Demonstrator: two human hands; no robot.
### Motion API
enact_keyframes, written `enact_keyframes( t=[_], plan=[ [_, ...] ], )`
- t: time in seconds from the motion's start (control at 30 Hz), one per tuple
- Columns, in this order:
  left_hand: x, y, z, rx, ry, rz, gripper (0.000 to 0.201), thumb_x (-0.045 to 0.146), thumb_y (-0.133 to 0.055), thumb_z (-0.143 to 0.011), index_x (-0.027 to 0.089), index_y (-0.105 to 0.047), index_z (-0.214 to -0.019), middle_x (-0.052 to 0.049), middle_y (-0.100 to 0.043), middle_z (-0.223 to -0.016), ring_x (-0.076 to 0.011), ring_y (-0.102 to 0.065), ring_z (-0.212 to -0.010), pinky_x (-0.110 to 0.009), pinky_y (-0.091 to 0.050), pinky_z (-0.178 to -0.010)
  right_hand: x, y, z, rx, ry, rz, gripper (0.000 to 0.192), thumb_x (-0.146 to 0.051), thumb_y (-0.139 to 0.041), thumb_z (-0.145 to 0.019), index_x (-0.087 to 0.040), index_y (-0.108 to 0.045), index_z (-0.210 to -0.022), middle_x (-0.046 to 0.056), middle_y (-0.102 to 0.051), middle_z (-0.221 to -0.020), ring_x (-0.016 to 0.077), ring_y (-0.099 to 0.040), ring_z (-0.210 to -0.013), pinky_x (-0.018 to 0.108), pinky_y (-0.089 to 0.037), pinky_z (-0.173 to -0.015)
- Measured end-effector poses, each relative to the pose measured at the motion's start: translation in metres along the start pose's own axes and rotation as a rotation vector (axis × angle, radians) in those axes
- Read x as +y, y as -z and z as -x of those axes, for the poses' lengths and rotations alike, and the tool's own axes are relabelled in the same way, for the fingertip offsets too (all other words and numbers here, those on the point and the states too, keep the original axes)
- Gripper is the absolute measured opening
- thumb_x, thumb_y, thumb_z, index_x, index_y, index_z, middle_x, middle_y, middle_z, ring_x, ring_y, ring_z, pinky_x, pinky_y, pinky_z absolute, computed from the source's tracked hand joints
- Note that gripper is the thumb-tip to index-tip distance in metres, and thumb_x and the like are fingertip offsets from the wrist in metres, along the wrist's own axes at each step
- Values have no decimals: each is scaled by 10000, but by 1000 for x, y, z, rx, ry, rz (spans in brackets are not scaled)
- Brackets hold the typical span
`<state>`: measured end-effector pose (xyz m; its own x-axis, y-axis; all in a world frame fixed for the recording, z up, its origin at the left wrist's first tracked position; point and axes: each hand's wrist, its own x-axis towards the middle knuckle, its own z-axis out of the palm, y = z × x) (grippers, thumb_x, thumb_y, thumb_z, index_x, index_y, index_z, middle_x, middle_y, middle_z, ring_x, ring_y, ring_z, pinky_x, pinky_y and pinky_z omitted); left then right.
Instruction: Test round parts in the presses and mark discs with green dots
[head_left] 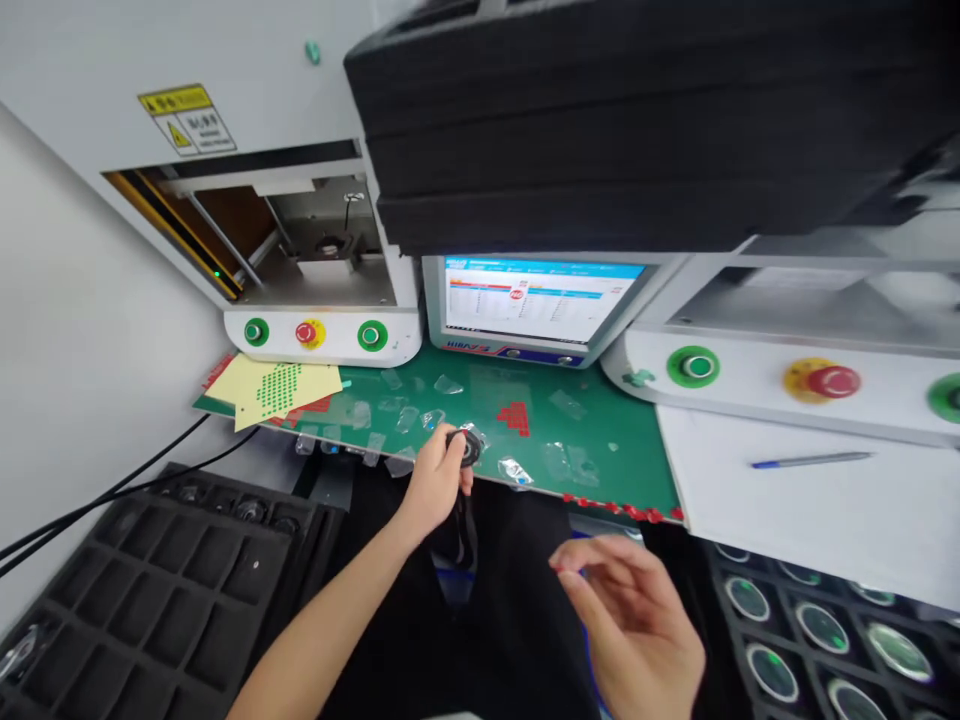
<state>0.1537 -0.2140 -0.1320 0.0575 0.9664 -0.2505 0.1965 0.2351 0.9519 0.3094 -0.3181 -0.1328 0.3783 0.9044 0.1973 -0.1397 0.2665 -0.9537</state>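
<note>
My left hand pinches a round black ring-shaped part over the front edge of the green mat. A thin dark strap or cable hangs below that hand; whether it joins the part I cannot tell. My right hand is held lower and to the right, in front of my dark clothing, thumb and forefinger pinched together. A tiny red piece, like a sticker, shows at its fingertips. Red stickers lie in a block on the mat, beyond the black part.
Clear film scraps litter the mat. A yellow sheet of green dots lies left. Behind stand a screen and machine buttons. A pen rests on white paper. Black trays flank me; the right tray holds round parts.
</note>
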Motion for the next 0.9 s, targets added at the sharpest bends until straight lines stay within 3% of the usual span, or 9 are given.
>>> enact_keyframes(
  t=[0.1,0.2,0.27,0.4,0.63,0.77,0.9],
  plan=[
    [0,-20,-39,7,-37,-233,262,381,-463,-978,175,-532,-832,62,-505,-537,-110,-501,-456,-245,-448,-526,9,12,5,-45,-66,-25,183,-185,-730,-817,-228,-635,-967,14,-705,-727,154,-706,-675,251,-612,-657],
    [7,-39,-57,-3,-81,-470,185,308,-563,-956,136,-616,-915,-4,-638,-790,-145,-623,-700,-329,-527,-715,20,22,5,-19,-182,-72,225,-233,-776,-780,-227,-637,-957,20,-701,-730,173,-706,-705,295,-621,-695],
    [11,-48,-61,-3,-102,-611,170,286,-596,-940,134,-632,-1004,-39,-664,-936,-184,-646,-861,-395,-527,-830,26,27,2,15,-258,-114,260,-276,-799,-757,-216,-635,-949,22,-687,-717,172,-695,-698,291,-616,-686],
    [10,-54,-63,21,-136,-813,203,264,-597,-939,137,-624,-1094,-59,-663,-1014,-217,-641,-959,-447,-513,-892,30,32,-3,16,-324,-175,252,-302,-805,-744,-204,-621,-885,24,-670,-732,151,-672,-677,256,-593,-660],
    [-2,-57,-63,105,-274,-883,195,212,-621,-909,126,-621,-1085,-89,-644,-1115,-257,-590,-1105,-490,-466,-974,62,36,-4,29,-501,-100,425,-455,-887,-566,-188,-630,-774,35,-669,-696,170,-653,-653,278,-577,-653],
    [4,-33,-30,108,-348,-854,272,150,-647,-847,129,-598,-1113,-130,-647,-1156,-268,-588,-1117,-423,-476,-987,81,36,7,-182,-643,-105,423,-443,-907,-517,-163,-667,-724,35,-635,-614,151,-582,-512,259,-508,-482],
    [4,31,44,165,-289,-898,250,200,-568,-892,194,-600,-1140,-70,-663,-1201,-191,-578,-1171,-297,-447,-1036,97,47,17,-321,-842,-74,393,-405,-921,-469,-180,-693,-696,36,-646,-628,138,-557,-477,247,-482,-434]
  ],
)
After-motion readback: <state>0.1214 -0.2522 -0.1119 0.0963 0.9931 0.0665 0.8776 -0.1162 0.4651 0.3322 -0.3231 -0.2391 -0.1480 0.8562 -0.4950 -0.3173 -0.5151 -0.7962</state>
